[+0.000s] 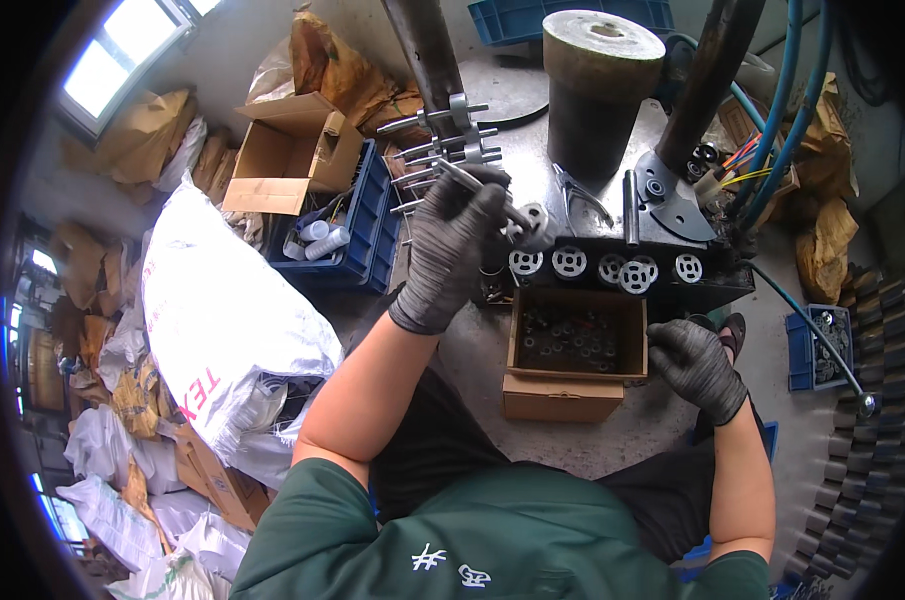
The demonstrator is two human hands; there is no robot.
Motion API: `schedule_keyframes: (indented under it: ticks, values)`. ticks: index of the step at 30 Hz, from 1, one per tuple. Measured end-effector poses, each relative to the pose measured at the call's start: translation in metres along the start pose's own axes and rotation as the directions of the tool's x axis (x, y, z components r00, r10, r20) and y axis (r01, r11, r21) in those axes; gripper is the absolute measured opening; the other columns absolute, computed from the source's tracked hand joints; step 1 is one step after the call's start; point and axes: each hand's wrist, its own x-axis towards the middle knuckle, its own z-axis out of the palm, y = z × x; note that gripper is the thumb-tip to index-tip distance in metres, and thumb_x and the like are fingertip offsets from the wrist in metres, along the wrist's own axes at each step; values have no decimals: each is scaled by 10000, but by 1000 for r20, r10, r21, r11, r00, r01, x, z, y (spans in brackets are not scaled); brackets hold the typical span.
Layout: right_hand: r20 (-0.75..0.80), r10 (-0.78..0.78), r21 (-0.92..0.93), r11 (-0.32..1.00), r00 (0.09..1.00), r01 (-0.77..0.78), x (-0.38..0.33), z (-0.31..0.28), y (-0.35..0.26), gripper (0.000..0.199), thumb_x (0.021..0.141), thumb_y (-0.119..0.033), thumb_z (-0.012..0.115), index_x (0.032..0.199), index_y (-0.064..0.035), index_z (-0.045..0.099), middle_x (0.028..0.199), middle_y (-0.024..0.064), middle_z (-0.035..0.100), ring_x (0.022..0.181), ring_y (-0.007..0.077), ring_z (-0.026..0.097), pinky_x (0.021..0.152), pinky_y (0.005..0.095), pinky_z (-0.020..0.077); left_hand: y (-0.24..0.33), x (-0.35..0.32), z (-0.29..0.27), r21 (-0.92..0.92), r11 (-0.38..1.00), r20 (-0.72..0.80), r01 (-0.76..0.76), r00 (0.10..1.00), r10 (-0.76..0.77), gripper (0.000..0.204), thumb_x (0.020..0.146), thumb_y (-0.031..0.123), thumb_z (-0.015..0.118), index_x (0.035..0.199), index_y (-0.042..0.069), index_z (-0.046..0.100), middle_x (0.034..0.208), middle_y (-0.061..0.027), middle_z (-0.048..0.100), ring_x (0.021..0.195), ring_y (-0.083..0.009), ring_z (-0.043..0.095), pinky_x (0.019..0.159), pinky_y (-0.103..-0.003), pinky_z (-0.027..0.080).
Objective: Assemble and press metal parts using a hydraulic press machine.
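My left hand (444,245), in a dark grey glove, is closed around a thin metal shaft (460,176) above the front of the metal bench. At the shaft's lower right end is a round slotted metal disc (538,228). Several similar slotted discs (569,262) line the bench's front edge. My gloved right hand (700,368) is by the right side of an open cardboard box (562,396), its fingers curled together. Whatever they may hold is hidden. Small dark ring-shaped parts (570,340) lie in the box.
Several shafts with discs (450,150) stand beside a slanting post. Pliers (580,195), a metal tube (631,208) and a thick metal cylinder (602,95) are on the bench. A blue crate (377,225) and a white sack (227,320) are at left; stacked metal pieces (872,400) are at right.
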Motion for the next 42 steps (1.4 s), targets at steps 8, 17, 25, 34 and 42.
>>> schedule_keyframes:
  ticks: [8, 17, 25, 34, 42]
  values:
    - [60, -20, -2, 1000, 998, 20, -1, 8, 4, 232, 846, -122, 685, 1056, -25, 688, 889, 173, 680, 841, 367, 671, 744, 438, 540, -33, 106, -95, -647, 757, -176, 89, 949, -262, 158, 1016, 130, 588, 1100, -2, 610, 991, -119, 679, 856, -214, 674, 749, -290, 597]
    - [153, -34, -68, 997, 988, 45, 1, 10, 6, 256, 840, -138, 693, 1069, -25, 676, 925, 175, 688, 890, 367, 670, 773, 451, 545, -33, 103, -103, -697, 709, -234, 112, 898, -372, 158, 1011, 71, 508, 1075, -55, 579, 1006, -170, 655, 918, -274, 662, 804, -334, 610]
    - [341, 30, -148, 989, 939, 22, 0, 9, 5, 291, 846, -178, 684, 1098, -34, 666, 886, 185, 666, 871, 373, 663, 779, 464, 532, 11, 42, -84, -586, 811, -403, -11, 872, -279, 162, 1003, 145, 564, 1111, 44, 630, 968, -62, 659, 861, -195, 647, 725, -304, 561]
    - [269, 178, -208, 970, 947, -124, -30, -33, 75, 307, 821, 25, 619, 1123, 16, 672, 1013, 176, 701, 921, 263, 709, 815, 353, 560, -17, -95, -180, 138, 990, -488, -19, 869, 85, 245, 998, 164, 604, 1211, 44, 601, 956, -73, 675, 803, -171, 672, 720, -300, 553]
    - [45, 503, 428, 771, 863, -472, -76, -13, 204, 406, 828, 120, 605, 1219, 9, 618, 1152, 118, 678, 1017, 206, 654, 887, 332, 545, -157, -335, -360, 590, 334, -728, 735, 663, -173, 343, 910, 189, 656, 1195, -1, 645, 1057, -171, 718, 982, -302, 693, 889, -390, 546]
